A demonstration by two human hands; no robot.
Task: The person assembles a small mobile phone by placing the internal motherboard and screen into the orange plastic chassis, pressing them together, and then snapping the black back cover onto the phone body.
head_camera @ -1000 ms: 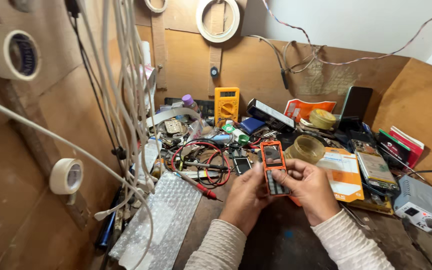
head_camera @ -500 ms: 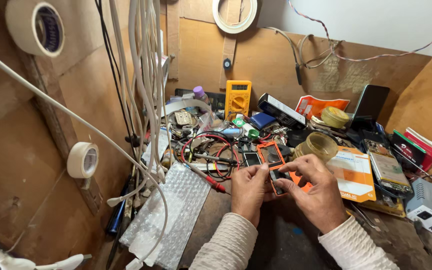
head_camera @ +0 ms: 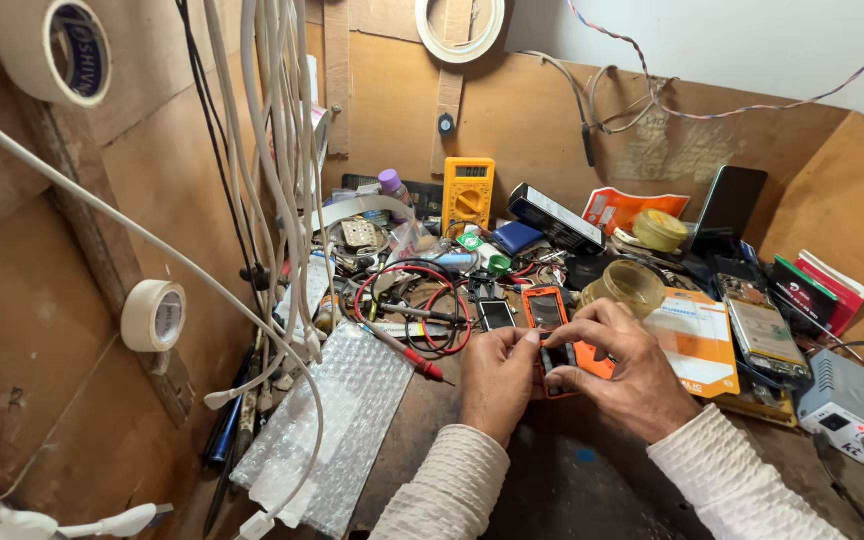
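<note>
Phone gripped in both hands over the bench.
Your left hand and right hand pinch its orange case; multimeter stands behind.

Orange phone shell with a dark inner face, in the hands. Cream ribbed-knit sleeves. Yellow multimeter with a black dial at the back edge of the counter. Red and black probe leads coiled left of centre. Clear bubble wrap, dotted pattern, at the left edge. White tape rolls on the brown plywood wall. White cables hanging. Orange-and-white card. Grey-white box at the right edge. Purple bottle cap. Counter dark brown.
</note>
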